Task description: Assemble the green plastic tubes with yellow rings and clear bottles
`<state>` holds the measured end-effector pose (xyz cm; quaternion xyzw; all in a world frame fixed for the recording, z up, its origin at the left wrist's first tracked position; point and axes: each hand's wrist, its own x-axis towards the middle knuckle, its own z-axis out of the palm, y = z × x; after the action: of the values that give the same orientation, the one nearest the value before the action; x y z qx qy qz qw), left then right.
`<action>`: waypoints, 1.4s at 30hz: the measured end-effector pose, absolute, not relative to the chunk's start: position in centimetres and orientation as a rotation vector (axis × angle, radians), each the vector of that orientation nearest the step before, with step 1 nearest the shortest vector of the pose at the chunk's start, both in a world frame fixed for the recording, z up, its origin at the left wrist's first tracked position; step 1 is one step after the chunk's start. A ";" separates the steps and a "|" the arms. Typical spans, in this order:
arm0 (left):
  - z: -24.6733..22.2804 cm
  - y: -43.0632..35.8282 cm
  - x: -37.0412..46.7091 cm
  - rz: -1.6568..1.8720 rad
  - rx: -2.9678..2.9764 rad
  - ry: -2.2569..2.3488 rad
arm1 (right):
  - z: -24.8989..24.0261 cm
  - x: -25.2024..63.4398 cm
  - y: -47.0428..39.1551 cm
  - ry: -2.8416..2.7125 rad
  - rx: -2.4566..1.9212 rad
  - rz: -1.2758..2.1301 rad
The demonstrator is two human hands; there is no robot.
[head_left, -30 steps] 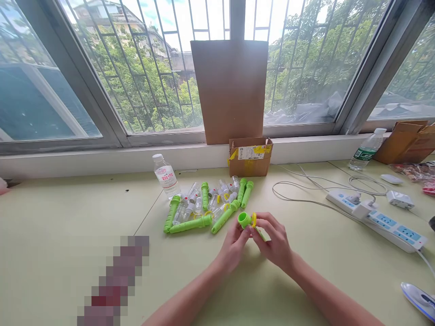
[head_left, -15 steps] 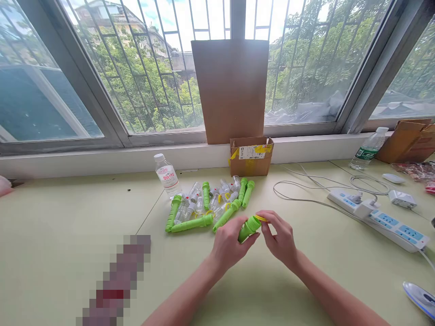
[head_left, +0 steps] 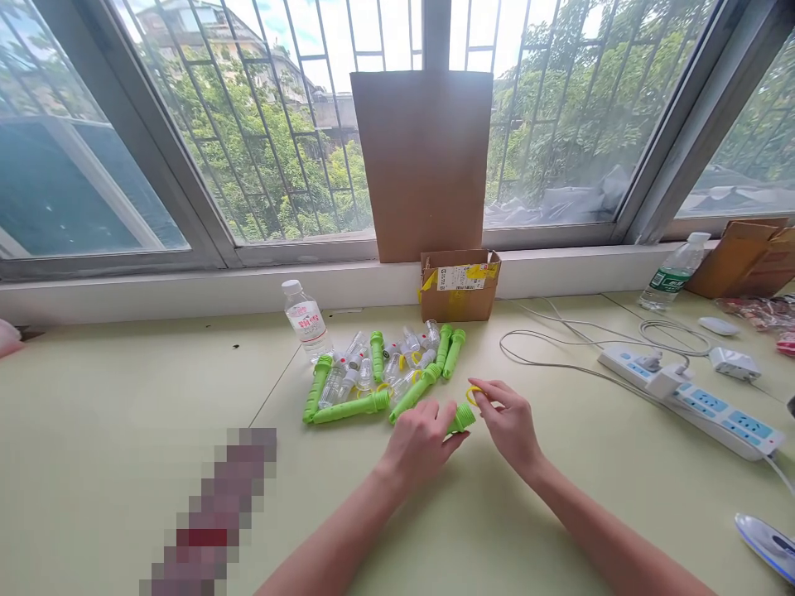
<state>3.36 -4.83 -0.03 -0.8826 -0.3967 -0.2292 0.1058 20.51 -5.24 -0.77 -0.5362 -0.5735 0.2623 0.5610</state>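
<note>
My left hand [head_left: 419,437] is closed round a green plastic tube [head_left: 461,418] whose threaded end points right; its rear part is hidden in my palm. Between the thumb and fingers of my right hand [head_left: 508,418] is a thin yellow ring [head_left: 473,396], held just above and apart from the threaded end. Beyond my hands lies a loose group of similar green tubes [head_left: 351,409], small clear plastic bottles [head_left: 332,386] and more yellow rings [head_left: 384,390]. One green tube [head_left: 415,395] lies right beside my left hand.
A water bottle [head_left: 307,323] stands behind the group, and a small cardboard box [head_left: 460,300] sits against the sill. To the right are a power strip [head_left: 696,403], cables, a white mouse [head_left: 719,326] and another bottle [head_left: 674,273]. A pixelated patch covers the lower left.
My right hand has drawn the yellow ring off the tube's threaded mouth, up and slightly left. The green tube in my left hand has tipped lower, more level.
</note>
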 end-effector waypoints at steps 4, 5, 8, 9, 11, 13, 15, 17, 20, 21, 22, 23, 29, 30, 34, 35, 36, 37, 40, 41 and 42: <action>-0.5 -5.0 3.8 -0.662 -2.623 -1.226 | -1.0 20.5 -5.2 -1.440 -1.248 0.759; -0.6 -5.0 3.8 -0.662 -2.628 -1.241 | -1.1 20.4 -5.2 -1.473 -1.238 0.803; -0.6 -5.0 3.7 -0.669 -2.637 -1.273 | -1.1 20.3 -5.4 -1.538 -1.194 0.872; -0.6 -5.0 3.7 -0.672 -2.635 -1.281 | -1.0 20.4 -5.4 -1.552 -1.182 0.877; -0.5 -4.9 3.7 -0.672 -2.631 -1.290 | -0.9 20.4 -5.4 -1.575 -1.170 0.882; -0.4 -4.8 3.6 -0.677 -2.628 -1.296 | -0.9 20.4 -5.4 -1.593 -1.175 0.884; -0.4 -4.8 3.6 -0.685 -2.623 -1.301 | -0.9 20.4 -5.4 -1.593 -1.188 0.889; -0.3 -4.7 3.6 -0.688 -2.614 -1.304 | -1.0 20.4 -5.3 -1.573 -1.199 0.897; -0.4 -4.7 3.6 -0.693 -2.605 -1.315 | -1.2 20.4 -5.2 -1.532 -1.200 0.904; -0.5 -4.7 3.6 -0.705 -2.607 -1.318 | -1.2 20.4 -5.1 -1.522 -1.195 0.906; -0.5 -4.7 3.6 -0.720 -2.611 -1.318 | -1.2 20.4 -5.1 -1.515 -1.184 0.909; -0.6 -4.7 3.7 -0.737 -2.616 -1.314 | -1.2 20.3 -5.2 -1.510 -1.169 0.913; -0.9 -4.7 3.8 -0.721 -2.625 -1.317 | -1.2 19.8 -5.5 -1.480 -1.103 0.897; -0.8 -4.7 3.8 -0.710 -2.625 -1.329 | -1.3 19.8 -5.5 -1.482 -1.102 0.891; -0.5 -4.8 3.7 -0.700 -2.649 -1.383 | -1.3 20.0 -5.4 -1.523 -1.104 0.913; -0.5 -4.8 3.7 -0.698 -2.660 -1.401 | -1.3 20.1 -5.3 -1.533 -1.103 0.921; -0.4 -4.8 3.6 -0.696 -2.675 -1.420 | -1.2 20.1 -5.3 -1.543 -1.102 0.925; -0.4 -4.9 3.6 -0.697 -2.692 -1.442 | -1.2 20.2 -5.3 -1.552 -1.099 0.924; -0.1 -5.0 3.5 -0.778 -2.757 -1.521 | -1.0 20.3 -5.3 -1.587 -1.091 0.905; 0.0 -5.0 3.5 -0.839 -2.788 -1.545 | -1.0 20.4 -5.3 -1.598 -1.091 0.898; 0.2 -5.1 3.5 -0.912 -2.824 -1.571 | -0.9 20.4 -5.3 -1.609 -1.091 0.894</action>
<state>3.52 -5.06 0.21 -0.8362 -0.4650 -0.2699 -0.1080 20.39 -5.33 -0.91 -0.4471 -0.6596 0.3664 0.4804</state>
